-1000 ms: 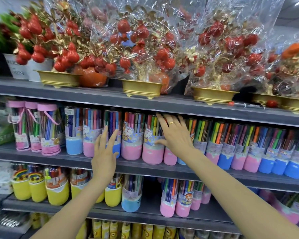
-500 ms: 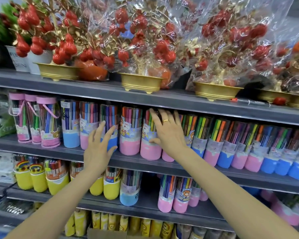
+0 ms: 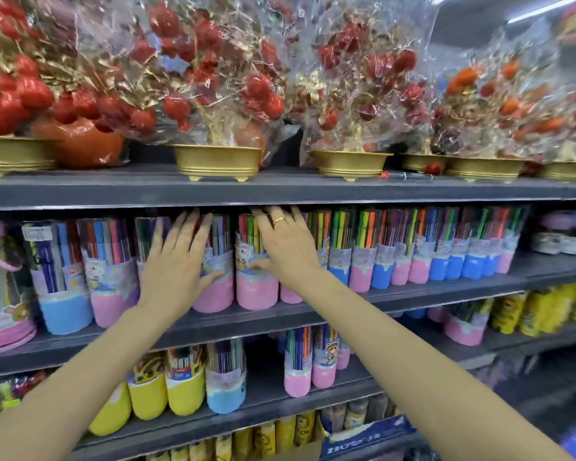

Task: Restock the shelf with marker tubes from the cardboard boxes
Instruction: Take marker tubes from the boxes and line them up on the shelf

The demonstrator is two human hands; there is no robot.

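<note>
Pink-based marker tubes (image 3: 256, 261) under both hands; labels unreadable

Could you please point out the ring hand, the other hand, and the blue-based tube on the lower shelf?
Right hand (image 3: 288, 247), head view, back of hand.
Left hand (image 3: 175, 264), head view, back of hand.
Blue-based tube (image 3: 225, 399), head view, blue base.

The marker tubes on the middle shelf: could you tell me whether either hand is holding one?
Neither: left hand and right hand lie flat against the marker tubes.
</note>
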